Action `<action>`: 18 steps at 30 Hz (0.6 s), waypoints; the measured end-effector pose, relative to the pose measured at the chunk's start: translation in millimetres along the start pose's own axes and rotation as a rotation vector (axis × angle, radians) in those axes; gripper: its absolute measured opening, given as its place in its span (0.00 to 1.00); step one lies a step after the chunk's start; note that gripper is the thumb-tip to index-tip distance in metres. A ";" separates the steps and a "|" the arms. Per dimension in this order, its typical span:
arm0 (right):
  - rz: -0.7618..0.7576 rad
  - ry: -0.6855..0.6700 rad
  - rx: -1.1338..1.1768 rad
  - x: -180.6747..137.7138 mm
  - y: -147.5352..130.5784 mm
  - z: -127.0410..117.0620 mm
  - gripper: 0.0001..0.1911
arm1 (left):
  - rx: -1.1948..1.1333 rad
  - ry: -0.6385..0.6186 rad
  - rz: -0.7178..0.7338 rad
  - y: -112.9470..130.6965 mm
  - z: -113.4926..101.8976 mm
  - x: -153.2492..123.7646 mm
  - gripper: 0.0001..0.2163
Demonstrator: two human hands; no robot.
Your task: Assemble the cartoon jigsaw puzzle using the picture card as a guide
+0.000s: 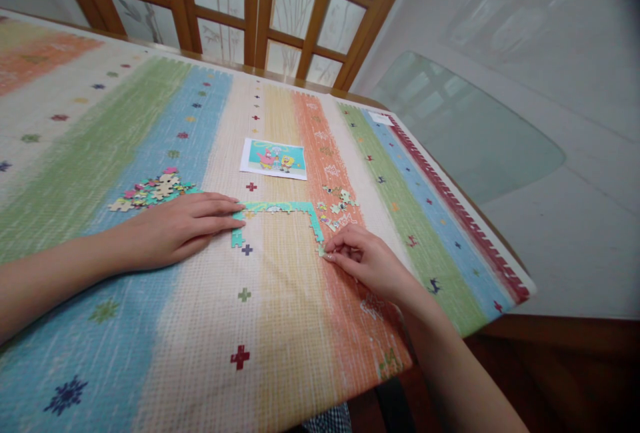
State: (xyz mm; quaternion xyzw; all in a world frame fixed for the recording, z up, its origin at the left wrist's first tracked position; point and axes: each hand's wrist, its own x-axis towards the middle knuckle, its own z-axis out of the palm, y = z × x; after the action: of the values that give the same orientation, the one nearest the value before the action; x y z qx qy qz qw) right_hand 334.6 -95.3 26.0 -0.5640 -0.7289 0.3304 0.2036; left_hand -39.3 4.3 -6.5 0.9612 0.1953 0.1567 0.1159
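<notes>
At centre, puzzle border point(300, 207) has far edge joined, sides partial. Right hand point(369, 256) pinches piece point(321, 250); left hand point(175, 228) rests, fingers slightly apart. Loose pieces point(163, 189) await placing.

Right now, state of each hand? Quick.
Left hand: open, palm down, touching the turquoise jigsaw border at its left corner.
Right hand: closed, pinching a small pale-green jigsaw piece.

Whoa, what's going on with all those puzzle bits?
A person is handling a partly joined puzzle. The left hand rests its fingertips by the top left corner, while the right hand pinches a piece at the right side's lower end. A pile of pieces lies to the left, a smaller group to the right, and a picture beyond.
</notes>
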 end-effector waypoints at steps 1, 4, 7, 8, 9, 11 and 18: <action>0.000 0.000 0.003 -0.2 0.0 -0.1 0.02 | -0.003 0.002 0.000 0.5 -0.3 0.3 0.20; 0.028 0.023 0.010 -0.8 0.7 -0.4 0.04 | -0.019 0.003 -0.011 1.4 -0.6 0.7 0.20; 0.022 0.037 -0.007 -0.9 1.6 -0.5 0.06 | -0.033 0.001 -0.016 0.9 -0.5 0.6 0.20; 0.011 0.033 -0.016 -0.9 1.8 -0.4 0.05 | -0.032 0.003 -0.012 0.6 -0.5 0.6 0.20; 0.000 0.028 -0.023 -0.7 1.9 -0.3 0.05 | -0.029 0.006 -0.007 0.4 -0.5 0.7 0.20; -0.013 0.015 -0.023 -0.4 2.1 -0.1 0.04 | -0.019 0.007 0.002 0.3 -0.8 1.0 0.20; -0.037 0.004 -0.018 1.2 1.4 -0.8 0.05 | 0.035 0.000 0.010 2.5 -1.7 1.2 0.20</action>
State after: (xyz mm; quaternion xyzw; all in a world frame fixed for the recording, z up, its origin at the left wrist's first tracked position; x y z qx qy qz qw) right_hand 335.8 -93.7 25.4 -0.5528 -0.7417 0.3189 0.2062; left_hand -38.1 2.8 -3.9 0.9640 0.1934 0.1539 0.0983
